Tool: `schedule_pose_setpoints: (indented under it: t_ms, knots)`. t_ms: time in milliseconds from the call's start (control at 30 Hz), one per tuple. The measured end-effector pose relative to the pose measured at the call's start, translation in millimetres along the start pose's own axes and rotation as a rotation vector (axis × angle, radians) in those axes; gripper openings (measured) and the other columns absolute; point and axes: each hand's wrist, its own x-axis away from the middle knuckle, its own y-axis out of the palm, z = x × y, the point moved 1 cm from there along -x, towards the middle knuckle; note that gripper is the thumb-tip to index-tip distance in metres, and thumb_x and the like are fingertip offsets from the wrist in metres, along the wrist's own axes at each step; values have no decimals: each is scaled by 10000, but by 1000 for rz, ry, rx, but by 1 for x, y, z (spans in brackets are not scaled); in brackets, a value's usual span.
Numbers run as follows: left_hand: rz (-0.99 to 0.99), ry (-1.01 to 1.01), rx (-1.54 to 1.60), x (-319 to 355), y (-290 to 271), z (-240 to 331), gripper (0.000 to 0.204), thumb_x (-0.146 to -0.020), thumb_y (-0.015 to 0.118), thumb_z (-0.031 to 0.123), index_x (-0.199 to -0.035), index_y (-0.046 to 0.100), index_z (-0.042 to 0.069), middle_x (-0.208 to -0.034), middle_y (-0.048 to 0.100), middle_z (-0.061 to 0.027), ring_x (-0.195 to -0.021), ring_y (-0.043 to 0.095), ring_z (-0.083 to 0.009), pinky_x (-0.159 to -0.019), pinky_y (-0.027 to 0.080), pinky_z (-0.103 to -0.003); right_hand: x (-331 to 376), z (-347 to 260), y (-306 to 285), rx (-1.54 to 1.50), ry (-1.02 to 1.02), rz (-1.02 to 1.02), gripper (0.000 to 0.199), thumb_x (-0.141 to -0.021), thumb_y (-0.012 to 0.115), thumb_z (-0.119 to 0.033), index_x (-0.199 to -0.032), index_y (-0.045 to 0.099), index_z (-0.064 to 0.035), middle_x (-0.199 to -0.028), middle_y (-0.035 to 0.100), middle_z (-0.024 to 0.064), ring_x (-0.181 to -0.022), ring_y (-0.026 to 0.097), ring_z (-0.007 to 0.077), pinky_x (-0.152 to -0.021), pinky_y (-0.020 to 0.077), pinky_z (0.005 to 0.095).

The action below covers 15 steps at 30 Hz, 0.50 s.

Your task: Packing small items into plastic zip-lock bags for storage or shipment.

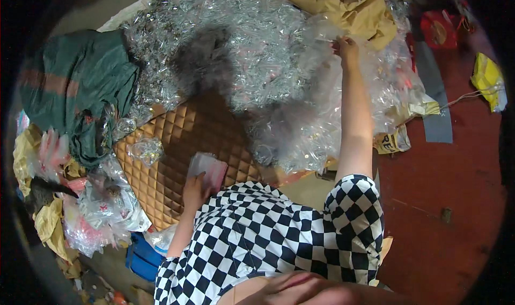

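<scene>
Red floor [445, 176] open to the right — bare stretch beyond the heap's edge, a grey strip [432, 90] and a yellow bag [487, 80] lying on it. Left side crowded: green cloth [75, 85], crumpled pink and clear bags [91, 208] along the rim. Centre — large heap of small clear plastic packets [241, 53] spread over a tan quilted mat [188, 139]; brown paper [343, 5] at the far edge. Right hand [346, 47] stretched well forward, fingers pinched on a clear film sheet [327, 29] atop the heap. Left hand [194, 190] near the body, closed on a pinkish packet stack [208, 168] over the mat. Hands well apart.
</scene>
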Motion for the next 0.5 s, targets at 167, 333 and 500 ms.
schedule_pose_setpoints:
  t_ms: [167,333,500]
  knots:
    - [-172,-106,-44,-1,0,14,482,-794,701,212,-1245,555,129,-1098,593,-163,-971,593,-374,-786,504,-451,8,-5,22,173,-8,-79,207,-876,614,-241,-952,607,-48,-768,714,95,-608,683,181,-521,504,293]
    - [-141,-40,-42,5,-2,13,397,-822,670,189,-1204,586,119,-1042,622,-146,-957,605,-361,-776,504,-441,13,-17,26,1123,-333,-130,201,-764,666,-248,-750,699,-51,-697,708,107,-611,680,162,-564,510,304]
    - [-140,-31,-49,10,-2,19,343,-856,644,189,-1187,596,112,-1057,629,-140,-946,615,-359,-790,502,-421,25,-21,34,650,-133,-174,288,-833,652,-326,-703,699,-73,-652,687,60,-557,583,108,-518,429,257]
